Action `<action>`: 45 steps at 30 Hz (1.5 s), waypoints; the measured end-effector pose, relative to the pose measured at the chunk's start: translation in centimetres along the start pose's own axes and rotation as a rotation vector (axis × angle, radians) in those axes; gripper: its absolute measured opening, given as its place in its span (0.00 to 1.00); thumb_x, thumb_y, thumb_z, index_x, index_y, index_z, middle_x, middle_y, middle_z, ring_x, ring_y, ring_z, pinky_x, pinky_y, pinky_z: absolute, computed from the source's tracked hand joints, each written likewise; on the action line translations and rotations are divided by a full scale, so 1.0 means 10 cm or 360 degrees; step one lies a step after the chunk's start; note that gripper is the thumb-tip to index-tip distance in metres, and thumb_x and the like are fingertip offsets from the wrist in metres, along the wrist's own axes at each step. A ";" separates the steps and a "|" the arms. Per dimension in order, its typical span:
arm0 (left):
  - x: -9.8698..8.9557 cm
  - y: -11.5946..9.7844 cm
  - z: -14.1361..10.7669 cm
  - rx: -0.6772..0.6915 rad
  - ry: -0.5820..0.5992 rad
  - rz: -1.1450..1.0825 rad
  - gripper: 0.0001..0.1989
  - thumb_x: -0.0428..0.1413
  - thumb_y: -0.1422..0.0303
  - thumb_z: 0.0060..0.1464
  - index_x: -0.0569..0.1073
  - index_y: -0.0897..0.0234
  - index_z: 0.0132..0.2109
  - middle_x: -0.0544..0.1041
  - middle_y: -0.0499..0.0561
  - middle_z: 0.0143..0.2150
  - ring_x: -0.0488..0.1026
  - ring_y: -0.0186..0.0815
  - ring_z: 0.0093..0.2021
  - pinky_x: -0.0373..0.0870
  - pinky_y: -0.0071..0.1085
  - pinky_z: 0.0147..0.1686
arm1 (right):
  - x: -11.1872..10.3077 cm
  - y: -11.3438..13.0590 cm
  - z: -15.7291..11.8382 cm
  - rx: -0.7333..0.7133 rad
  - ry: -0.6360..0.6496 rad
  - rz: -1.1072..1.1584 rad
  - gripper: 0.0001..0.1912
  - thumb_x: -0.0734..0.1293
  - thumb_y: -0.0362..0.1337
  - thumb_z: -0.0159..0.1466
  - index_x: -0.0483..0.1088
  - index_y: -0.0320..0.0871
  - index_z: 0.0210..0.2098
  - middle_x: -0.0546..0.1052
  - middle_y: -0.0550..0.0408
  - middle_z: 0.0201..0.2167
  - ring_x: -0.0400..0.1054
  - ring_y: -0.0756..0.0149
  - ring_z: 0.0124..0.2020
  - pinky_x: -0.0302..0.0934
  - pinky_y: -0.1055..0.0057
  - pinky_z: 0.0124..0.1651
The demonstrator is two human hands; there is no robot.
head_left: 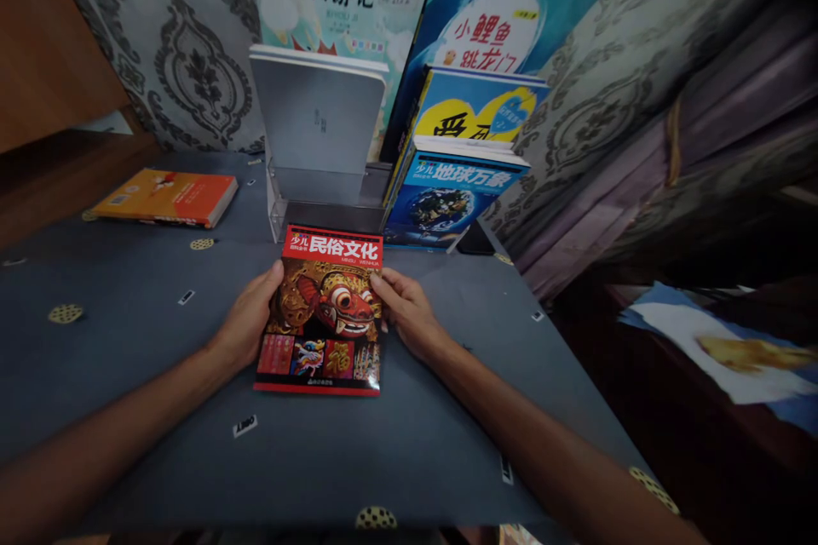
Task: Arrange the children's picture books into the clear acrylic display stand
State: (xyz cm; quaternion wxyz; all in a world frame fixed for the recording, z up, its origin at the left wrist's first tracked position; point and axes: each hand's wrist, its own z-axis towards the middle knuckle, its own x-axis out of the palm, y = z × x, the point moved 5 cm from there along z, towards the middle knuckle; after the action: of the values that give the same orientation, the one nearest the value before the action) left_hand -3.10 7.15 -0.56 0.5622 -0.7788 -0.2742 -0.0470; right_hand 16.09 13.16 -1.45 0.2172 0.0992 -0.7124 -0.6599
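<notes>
A red book (325, 311) with a mask on its cover lies flat on the dark grey table (128, 332), in front of me. My left hand (248, 322) grips its left edge, thumb on the cover. My right hand (409, 313) holds its right edge in the same way. Just behind the book stands a clear acrylic book stand (300, 200) with a grey book (318, 111) upright in it.
An orange book (167, 197) lies flat at the far left. Blue books (451, 196) lean at the back right, with larger picture books (492, 8) against the patterned wall. The table's right edge drops to a dark shelf with papers (722, 353).
</notes>
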 end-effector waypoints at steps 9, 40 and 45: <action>-0.02 0.02 0.02 0.0130 0.0104 0.0088 0.14 0.65 0.63 0.54 0.78 0.63 0.46 0.85 0.53 0.44 0.82 0.43 0.43 0.81 0.34 0.42 | -0.13 -0.04 0.03 -0.0157 -0.0100 -0.0365 0.26 0.69 0.50 0.61 0.70 0.44 0.54 0.74 0.60 0.27 0.65 0.70 0.23 0.60 0.75 0.23; -0.12 0.06 0.12 0.0101 0.0181 0.0110 0.32 0.64 0.75 0.50 0.65 0.59 0.61 0.82 0.50 0.40 0.81 0.39 0.36 0.79 0.34 0.37 | 0.27 0.00 0.12 -0.0426 0.0185 -0.2149 0.29 0.54 0.46 0.75 0.58 0.36 0.69 0.57 0.38 0.72 0.47 0.51 0.75 0.44 0.43 0.73; -0.09 0.03 0.08 0.0104 0.0181 0.0131 0.23 0.63 0.75 0.51 0.68 0.61 0.54 0.82 0.48 0.37 0.81 0.36 0.33 0.79 0.32 0.37 | 0.20 -0.01 -0.09 -0.0394 0.0109 -0.2148 0.32 0.55 0.48 0.74 0.58 0.31 0.69 0.58 0.34 0.71 0.49 0.47 0.74 0.45 0.43 0.73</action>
State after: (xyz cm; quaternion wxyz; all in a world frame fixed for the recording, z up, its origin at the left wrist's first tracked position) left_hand -3.90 7.50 -1.45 0.6034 -0.7667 -0.2110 -0.0590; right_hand 14.70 11.50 -1.12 -0.2093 0.5166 -0.4067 -0.7238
